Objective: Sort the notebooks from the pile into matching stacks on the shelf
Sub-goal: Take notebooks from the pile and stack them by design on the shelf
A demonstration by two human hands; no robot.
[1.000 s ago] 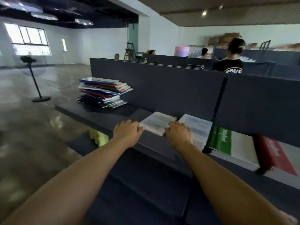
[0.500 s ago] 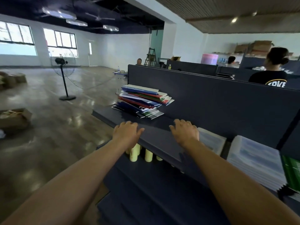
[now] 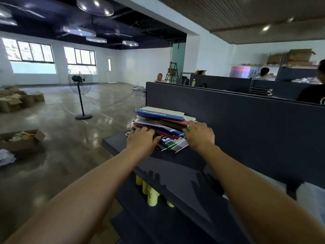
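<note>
- Both hands have reached the untidy pile of coloured paper notebooks (image 3: pixel 162 128) on the dark shelf (image 3: pixel 175 166).
- Left hand (image 3: pixel 141 140) — grip curled on the pile's near edge.
- Right hand (image 3: pixel 199 135) — grip curled on its right side.

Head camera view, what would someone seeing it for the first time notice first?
The messy pile of notebooks at the left end of the dark shelf, a blue one on top. The left hand and right hand reach in and touch its near edges from either side. Beyond, a standing fan on the glossy floor.
</note>
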